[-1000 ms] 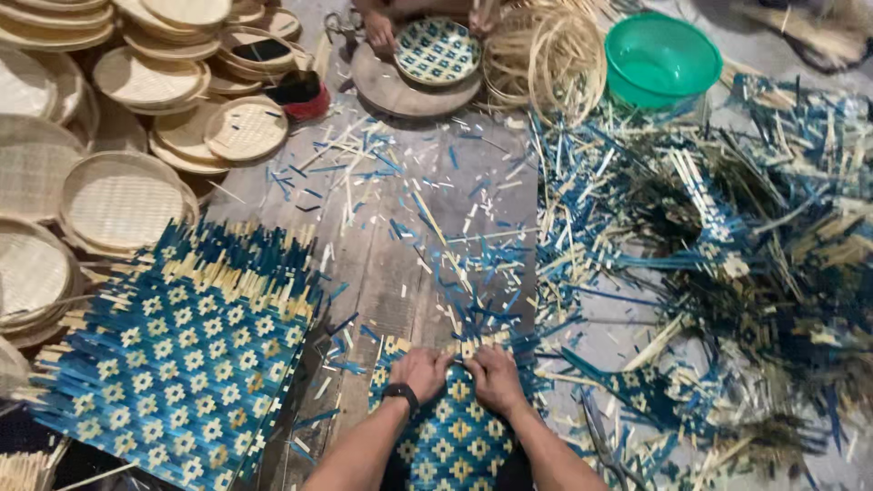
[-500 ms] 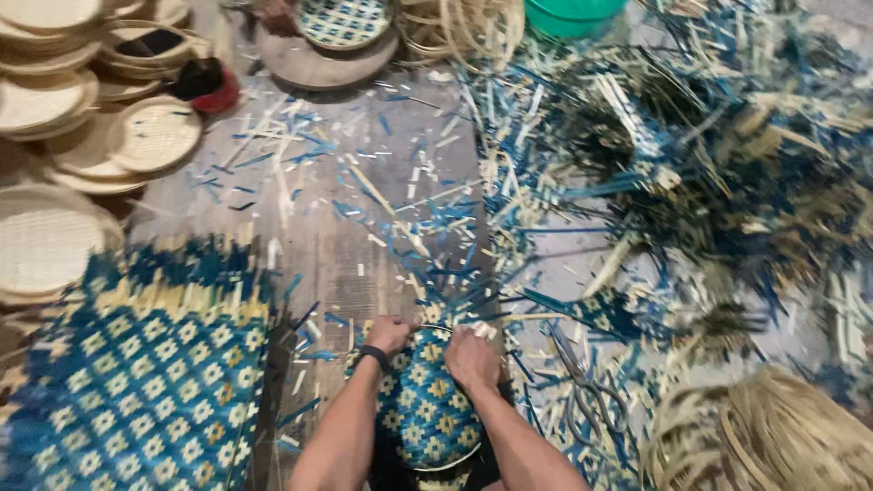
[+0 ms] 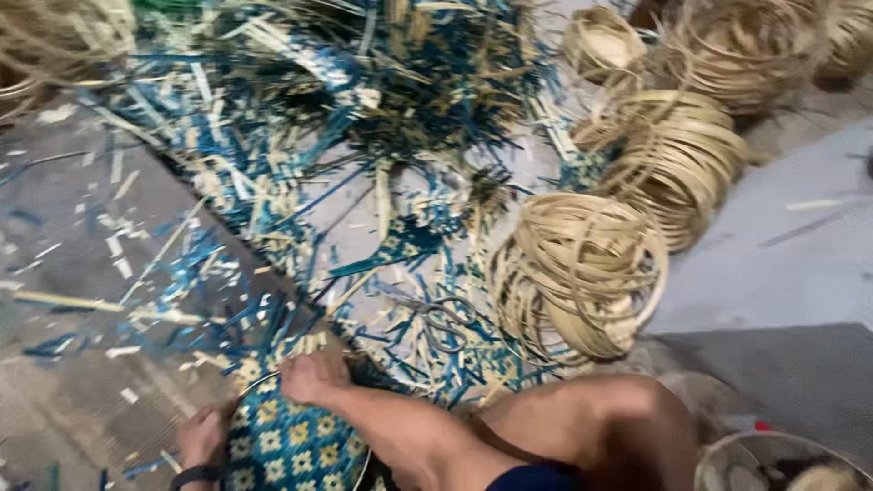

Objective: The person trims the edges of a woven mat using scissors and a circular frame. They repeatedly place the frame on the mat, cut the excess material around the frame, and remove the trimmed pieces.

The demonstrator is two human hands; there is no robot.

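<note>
A round woven basket tray [image 3: 296,445], blue and cream in a flower pattern, lies at the bottom left of the head view. My left hand [image 3: 202,436] grips its left rim, with a dark band on the wrist. My right hand [image 3: 314,375] presses on its upper rim, fingers curled over the edge. My bent knee [image 3: 627,414] shows to the right. A pair of scissors [image 3: 443,318] lies among strips just beyond my right hand.
Blue and cream bamboo strip offcuts [image 3: 364,118] cover the floor ahead. Stacks of pale bamboo hoops [image 3: 582,273] sit to the right, more hoops [image 3: 682,155] behind them. A grey mat [image 3: 782,373] and a round container rim [image 3: 773,450] lie at the lower right.
The view has swung right: the finished trays and large woven mat on the left are out of sight, and the hoop stacks have come in. Both hands stay on the basket tray.
</note>
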